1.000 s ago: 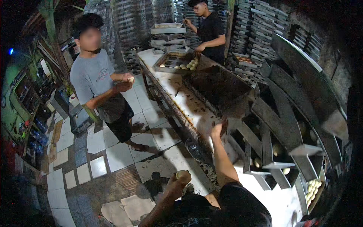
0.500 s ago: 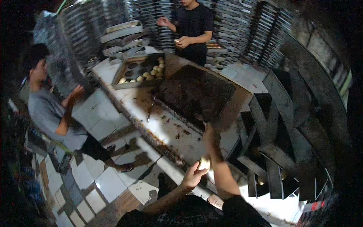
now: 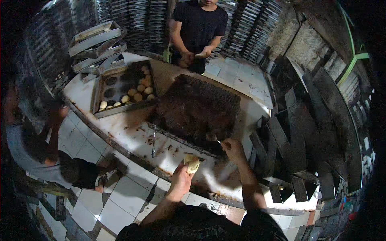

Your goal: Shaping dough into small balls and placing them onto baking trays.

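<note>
A flattened piece of pale dough (image 3: 192, 163) is gripped in my left hand (image 3: 181, 182), between thumb and fingers above the table's near edge. My right hand (image 3: 233, 149) is closed around the handle of a spoon (image 3: 218, 141). The spoon's head is at the near right part of a large slab of dark brown filling (image 3: 197, 104), where it is hard to see against the dark mass. On the table left of the slab's near corner lies a thin metal utensil (image 3: 153, 142).
A metal tray (image 3: 124, 109) with several dough balls sits at the table's far left, near stacked trays (image 3: 94, 42). Metal pans (image 3: 297, 136) crowd the right side. One person (image 3: 199, 30) works across the table; another (image 3: 34, 152) is at the left.
My left hand has moved forward and left with the dough, away from my right forearm. The view has shifted. The person across has brought both hands together.
</note>
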### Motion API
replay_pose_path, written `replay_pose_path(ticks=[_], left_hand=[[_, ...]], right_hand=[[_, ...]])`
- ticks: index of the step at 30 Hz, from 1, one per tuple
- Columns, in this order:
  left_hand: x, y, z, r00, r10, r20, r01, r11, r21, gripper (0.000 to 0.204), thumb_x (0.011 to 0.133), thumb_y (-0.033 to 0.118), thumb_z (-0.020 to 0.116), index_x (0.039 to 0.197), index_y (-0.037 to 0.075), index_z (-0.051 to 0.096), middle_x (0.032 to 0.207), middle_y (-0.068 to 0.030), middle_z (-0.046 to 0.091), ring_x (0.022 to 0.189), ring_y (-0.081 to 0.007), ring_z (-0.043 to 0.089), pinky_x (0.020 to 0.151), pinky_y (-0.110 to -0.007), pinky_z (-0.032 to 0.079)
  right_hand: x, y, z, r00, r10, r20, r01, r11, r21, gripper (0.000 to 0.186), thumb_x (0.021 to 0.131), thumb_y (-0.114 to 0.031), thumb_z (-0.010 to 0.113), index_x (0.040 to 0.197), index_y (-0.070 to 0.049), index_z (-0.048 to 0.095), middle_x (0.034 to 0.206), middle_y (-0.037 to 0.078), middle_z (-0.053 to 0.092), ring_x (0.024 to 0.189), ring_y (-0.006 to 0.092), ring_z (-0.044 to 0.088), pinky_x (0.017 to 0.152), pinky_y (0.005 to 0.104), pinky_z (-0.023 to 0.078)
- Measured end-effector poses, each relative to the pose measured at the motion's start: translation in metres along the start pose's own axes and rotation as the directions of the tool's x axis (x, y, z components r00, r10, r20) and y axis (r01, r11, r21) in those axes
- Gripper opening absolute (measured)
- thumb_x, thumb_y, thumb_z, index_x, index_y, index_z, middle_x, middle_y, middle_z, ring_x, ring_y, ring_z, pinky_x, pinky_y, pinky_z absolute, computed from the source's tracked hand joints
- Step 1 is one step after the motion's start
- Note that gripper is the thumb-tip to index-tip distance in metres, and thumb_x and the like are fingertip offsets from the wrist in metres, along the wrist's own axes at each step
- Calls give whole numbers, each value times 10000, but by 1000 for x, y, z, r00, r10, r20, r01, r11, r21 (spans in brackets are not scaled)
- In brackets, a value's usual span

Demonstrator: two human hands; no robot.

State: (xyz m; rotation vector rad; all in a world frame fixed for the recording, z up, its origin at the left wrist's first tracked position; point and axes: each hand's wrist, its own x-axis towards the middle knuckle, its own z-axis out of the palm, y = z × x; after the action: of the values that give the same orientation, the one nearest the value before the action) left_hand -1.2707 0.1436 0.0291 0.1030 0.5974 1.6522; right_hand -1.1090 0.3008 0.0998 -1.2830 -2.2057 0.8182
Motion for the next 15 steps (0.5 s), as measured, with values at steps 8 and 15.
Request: replay_pose_path(ticks=[8,15], left_hand=[[9,-5,92,927,-39,373,195,901,-388,391,872,154,330,1202,-43,396,1210,-201,444,1123,-293,419,1002,-393,307],[-60,-10,91,944,305,123,-295,951,-94,349,731,-31,441,1070,36,491,1070,-130,537,1027,-246,508,911,-388,420]], right_hand=[[-95,11,22,848,-353,-395,299,935,-193,203,766,-11,525,950,-64,593,922,144,585,866,270,558,755,346,443],[-104,129,56,927,133,-352,63,867,494,193,856,-137,491,1036,-83,538,948,45,511,828,163,482,742,289,401]])
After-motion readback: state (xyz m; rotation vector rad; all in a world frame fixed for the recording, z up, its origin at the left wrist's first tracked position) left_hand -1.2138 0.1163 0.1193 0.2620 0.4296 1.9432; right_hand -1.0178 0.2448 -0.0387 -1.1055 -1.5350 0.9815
